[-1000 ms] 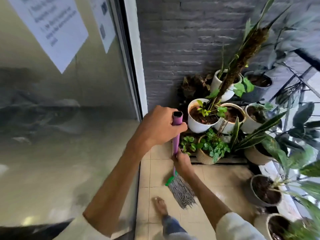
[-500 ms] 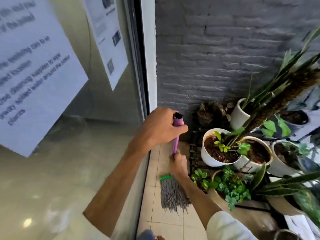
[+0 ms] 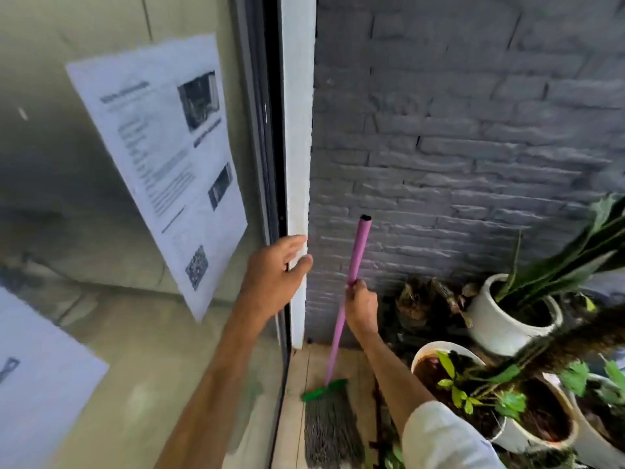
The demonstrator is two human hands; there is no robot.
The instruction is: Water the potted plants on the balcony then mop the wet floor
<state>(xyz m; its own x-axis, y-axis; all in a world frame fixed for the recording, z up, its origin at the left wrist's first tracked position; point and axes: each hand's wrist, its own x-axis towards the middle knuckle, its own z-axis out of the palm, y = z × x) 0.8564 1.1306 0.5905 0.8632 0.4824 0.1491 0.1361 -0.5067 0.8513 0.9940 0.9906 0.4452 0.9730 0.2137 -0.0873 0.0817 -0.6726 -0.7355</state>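
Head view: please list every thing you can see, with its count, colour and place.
mop: one, pink handle, green clamp, grey strands, standing on floor by wall corner.
paper sheets: two, white, printed, on glass door at left.
glass door: one, dark frame, left.
door post: one, white, centre.
brick wall: one, grey, right.
plant pots: at least three, white, lower right, with green plants.
floor tiles: beige, bottom centre.
left hand: open, fingers at door post.
right hand: grip around mop handle.
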